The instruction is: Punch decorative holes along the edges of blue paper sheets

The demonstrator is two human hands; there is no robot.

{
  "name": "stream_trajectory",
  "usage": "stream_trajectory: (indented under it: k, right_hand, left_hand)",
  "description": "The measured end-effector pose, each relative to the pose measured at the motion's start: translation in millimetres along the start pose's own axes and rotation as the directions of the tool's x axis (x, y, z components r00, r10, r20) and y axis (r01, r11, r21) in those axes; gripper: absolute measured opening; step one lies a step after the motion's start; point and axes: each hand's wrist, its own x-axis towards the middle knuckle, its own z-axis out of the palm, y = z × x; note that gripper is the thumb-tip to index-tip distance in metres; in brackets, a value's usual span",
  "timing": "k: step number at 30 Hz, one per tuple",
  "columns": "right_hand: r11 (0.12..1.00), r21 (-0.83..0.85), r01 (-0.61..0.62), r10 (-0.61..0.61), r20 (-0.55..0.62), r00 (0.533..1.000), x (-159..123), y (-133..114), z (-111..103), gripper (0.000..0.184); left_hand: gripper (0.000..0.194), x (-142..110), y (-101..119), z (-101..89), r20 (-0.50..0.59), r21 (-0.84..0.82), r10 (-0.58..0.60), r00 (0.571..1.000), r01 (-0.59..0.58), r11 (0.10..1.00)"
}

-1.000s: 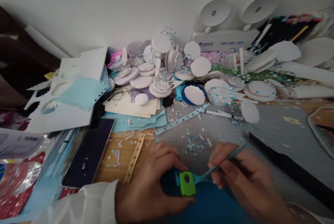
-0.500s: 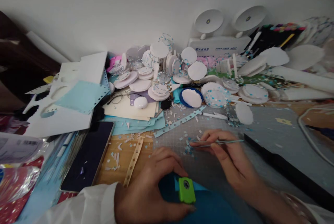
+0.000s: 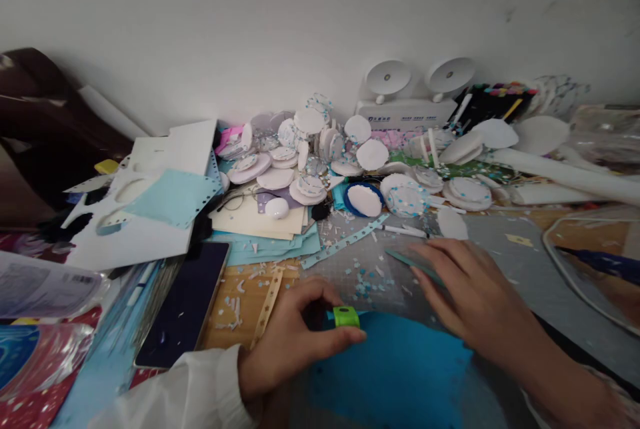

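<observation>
In my left hand (image 3: pixel 295 326) is a small green craft punch (image 3: pixel 346 318), gripped between thumb and fingers. The punch sits at the top edge of a bright blue sheet (image 3: pixel 395 376), which lies under and beside it. Over the grey cutting mat (image 3: pixel 500 249), my right hand (image 3: pixel 465 282) has a thin teal strip (image 3: pixel 400 258) between its fingers, which look closed around it. Small blue star cut-outs (image 3: pixel 365 282) are scattered on the mat between my two hands. A light blue strip with punched holes (image 3: pixel 345 242) lies just beyond them.
Many white discs (image 3: pixel 307 189), some with blue dots, are piled along the wall. A dark phone (image 3: pixel 185 309) lies left, near white board sheets (image 3: pixel 145 196). A twin-headed lamp (image 3: pixel 405 109) stands behind. A white pen (image 3: pixel 405 231) and cable (image 3: pixel 555 262) lie right.
My right hand has turned palm-down, and the strip now slants. The punch has tipped and moved up slightly in my left hand. More of the blue sheet shows, and the camera view has shifted.
</observation>
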Motion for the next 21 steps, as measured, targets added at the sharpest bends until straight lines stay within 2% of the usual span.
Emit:
stream_trajectory:
  k: [2,4,7,9,11,14,18,21]
  right_hand:
    - [0.989,0.147,0.019,-0.011,-0.053,0.999,1.1,-16.7,-14.4,0.026]
    - [0.942,0.330,0.060,-0.078,0.041,0.996,3.3,-37.7,-27.5,0.036]
    - [0.876,0.469,0.110,-0.203,0.151,0.968,9.1,-64.6,-34.7,0.052]
    - [0.845,0.525,0.100,-0.212,0.158,0.964,13.0,-73.3,-31.4,0.041]
    - [0.824,0.566,0.036,-0.151,0.159,0.976,14.8,-74.2,-26.4,0.030]
    - [0.791,0.605,-0.093,-0.012,0.167,0.986,12.5,-68.1,-22.7,0.028]
    - [0.704,0.668,-0.239,0.107,0.232,0.967,4.9,-62.3,-22.3,0.028]
    - [0.630,0.713,-0.308,0.147,0.280,0.949,1.0,-61.0,-19.6,0.030]
  left_hand:
    - [0.035,-0.5,-1.0,1.0,-0.007,-0.041,-0.053,0.999,0.053,0.998]
    - [0.035,-1.6,-1.6,1.9,0.001,-0.049,-0.072,0.997,0.072,0.996]
    - [0.036,-2.5,-1.1,1.8,0.027,-0.058,-0.065,0.998,0.066,0.996]
    - [0.037,-2.3,1.2,0.6,0.062,-0.073,-0.039,0.997,0.043,0.996]
    - [0.034,-1.7,4.9,-1.1,0.085,-0.052,0.016,0.996,-0.011,0.999]
    - [0.029,-2.2,9.9,-2.3,0.091,0.030,0.137,0.986,-0.140,0.990]
    - [0.017,-6.5,10.6,-0.2,0.071,0.160,0.282,0.957,-0.290,0.943]
    - [0.014,-9.4,9.6,1.1,0.003,0.226,0.323,0.946,-0.315,0.922]
